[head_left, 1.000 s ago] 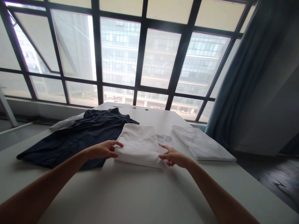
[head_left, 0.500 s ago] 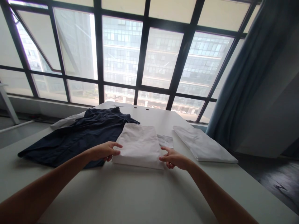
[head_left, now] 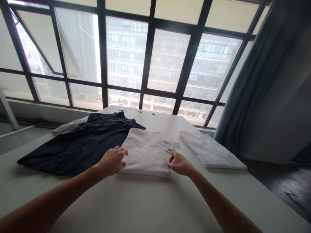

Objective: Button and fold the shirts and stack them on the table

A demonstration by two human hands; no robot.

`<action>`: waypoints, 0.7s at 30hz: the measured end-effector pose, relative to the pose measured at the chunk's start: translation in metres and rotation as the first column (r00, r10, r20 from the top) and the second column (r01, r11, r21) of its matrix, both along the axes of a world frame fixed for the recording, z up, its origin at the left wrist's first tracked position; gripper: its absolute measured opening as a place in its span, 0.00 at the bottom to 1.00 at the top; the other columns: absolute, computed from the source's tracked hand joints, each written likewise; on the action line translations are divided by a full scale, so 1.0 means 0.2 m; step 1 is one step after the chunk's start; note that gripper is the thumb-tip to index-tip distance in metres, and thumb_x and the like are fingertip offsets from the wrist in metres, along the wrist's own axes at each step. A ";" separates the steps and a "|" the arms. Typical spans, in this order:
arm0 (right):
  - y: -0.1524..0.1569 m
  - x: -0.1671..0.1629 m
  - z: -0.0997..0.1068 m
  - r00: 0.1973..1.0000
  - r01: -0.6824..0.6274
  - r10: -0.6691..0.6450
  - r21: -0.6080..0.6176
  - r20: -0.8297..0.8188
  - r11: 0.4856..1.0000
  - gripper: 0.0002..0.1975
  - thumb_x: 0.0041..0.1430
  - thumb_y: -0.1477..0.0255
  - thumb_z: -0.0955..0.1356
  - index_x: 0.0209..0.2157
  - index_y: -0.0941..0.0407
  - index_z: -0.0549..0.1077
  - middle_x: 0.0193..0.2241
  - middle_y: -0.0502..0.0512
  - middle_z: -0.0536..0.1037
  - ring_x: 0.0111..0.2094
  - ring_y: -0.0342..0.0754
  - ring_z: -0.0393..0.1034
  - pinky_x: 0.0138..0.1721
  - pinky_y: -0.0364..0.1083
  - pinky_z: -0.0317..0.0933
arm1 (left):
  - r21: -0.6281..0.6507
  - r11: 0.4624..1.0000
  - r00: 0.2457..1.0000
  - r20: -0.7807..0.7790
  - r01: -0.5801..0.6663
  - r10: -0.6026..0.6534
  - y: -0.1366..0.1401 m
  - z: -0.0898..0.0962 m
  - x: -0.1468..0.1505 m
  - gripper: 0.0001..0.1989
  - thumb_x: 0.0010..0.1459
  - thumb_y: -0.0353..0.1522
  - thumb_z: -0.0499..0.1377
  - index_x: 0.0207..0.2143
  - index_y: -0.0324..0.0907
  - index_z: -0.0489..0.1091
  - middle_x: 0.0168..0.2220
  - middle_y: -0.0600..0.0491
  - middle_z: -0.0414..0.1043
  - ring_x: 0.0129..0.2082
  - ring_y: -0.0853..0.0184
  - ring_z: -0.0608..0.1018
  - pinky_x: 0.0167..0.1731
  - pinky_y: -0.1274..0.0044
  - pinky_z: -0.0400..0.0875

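Observation:
A folded white garment, apparently fabric, lies flat as a rough rectangle in front of me. My left hand is at its left edge, fingers loosely bent and apart, the tips resting on or just over the cloth. At the right edge is my right hand; its thumb is close to the cloth and its index finger is stretched apart from the thumb, the other fingers curled. Just behind that index finger lies a greyish, shiny flat packet, partly hidden by the hand. Whether the finger touches it I cannot tell.
A dark navy garment spreads over the table's left side, with white cloth under it. Another folded white garment lies to the right. The white table reaches towards the windows; a blue curtain hangs at right.
My left hand has shifted slightly and turned palm down, its fingers less pointed. My right hand has tilted, its index finger moving up a little. The garment has barely moved.

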State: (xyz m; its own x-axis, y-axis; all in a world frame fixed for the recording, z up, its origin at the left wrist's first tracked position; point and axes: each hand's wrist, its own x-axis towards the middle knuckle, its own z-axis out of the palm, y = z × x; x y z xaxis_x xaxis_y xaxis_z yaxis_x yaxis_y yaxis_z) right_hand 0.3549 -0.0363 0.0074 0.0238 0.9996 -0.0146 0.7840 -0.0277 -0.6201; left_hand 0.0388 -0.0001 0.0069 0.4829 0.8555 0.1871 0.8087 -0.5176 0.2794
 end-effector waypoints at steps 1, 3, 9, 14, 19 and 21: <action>0.00 -0.04 0.00 0.998 -0.004 -0.007 0.185 0.062 0.983 0.34 0.53 0.73 0.70 0.62 0.57 0.62 0.43 0.61 0.77 0.41 0.52 0.74 0.43 0.50 0.67 | 0.071 0.991 0.994 0.011 0.110 -0.111 -0.01 -0.01 0.04 0.14 0.56 0.34 0.61 0.46 0.43 0.75 0.48 0.44 0.75 0.50 0.52 0.74 0.53 0.63 0.63; 0.01 -0.14 -0.02 0.987 -0.077 0.001 0.468 0.160 0.880 0.25 0.60 0.69 0.66 0.59 0.58 0.67 0.55 0.65 0.71 0.55 0.57 0.67 0.56 0.55 0.60 | 0.165 0.935 0.946 0.030 0.314 -0.323 -0.02 -0.06 0.12 0.17 0.65 0.34 0.54 0.53 0.43 0.72 0.58 0.44 0.69 0.59 0.55 0.69 0.62 0.62 0.54; 0.05 -0.31 -0.16 0.878 -0.380 0.244 0.290 0.411 0.879 0.32 0.67 0.61 0.59 0.67 0.62 0.56 0.68 0.65 0.54 0.69 0.56 0.44 0.68 0.59 0.34 | 0.055 0.901 0.902 -0.044 0.431 -0.429 0.05 -0.24 0.21 0.29 0.72 0.43 0.41 0.70 0.41 0.49 0.70 0.45 0.46 0.70 0.58 0.49 0.67 0.62 0.40; 0.07 -0.29 -0.19 0.854 -0.357 0.280 0.104 0.438 0.928 0.38 0.68 0.53 0.54 0.69 0.63 0.49 0.70 0.63 0.46 0.71 0.55 0.36 0.68 0.59 0.28 | -0.046 0.951 0.950 -0.056 0.304 -0.307 0.11 -0.29 0.16 0.30 0.72 0.44 0.38 0.70 0.41 0.47 0.71 0.45 0.41 0.71 0.59 0.44 0.67 0.62 0.37; 0.06 -0.28 -0.17 0.853 -0.319 0.276 0.023 0.444 0.948 0.39 0.67 0.50 0.53 0.70 0.61 0.47 0.71 0.61 0.43 0.71 0.55 0.33 0.68 0.58 0.26 | -0.129 0.976 0.969 -0.157 0.173 -0.193 0.11 -0.23 0.12 0.32 0.71 0.44 0.38 0.71 0.36 0.45 0.71 0.44 0.37 0.71 0.59 0.42 0.67 0.63 0.37; 0.06 -0.28 -0.17 0.850 -0.318 0.287 -0.003 0.441 0.948 0.40 0.67 0.48 0.52 0.70 0.60 0.46 0.71 0.59 0.43 0.71 0.55 0.33 0.68 0.58 0.26 | -0.146 0.977 0.963 -0.201 0.153 -0.180 0.08 -0.20 0.12 0.33 0.70 0.45 0.37 0.71 0.36 0.44 0.71 0.45 0.36 0.71 0.59 0.41 0.67 0.64 0.37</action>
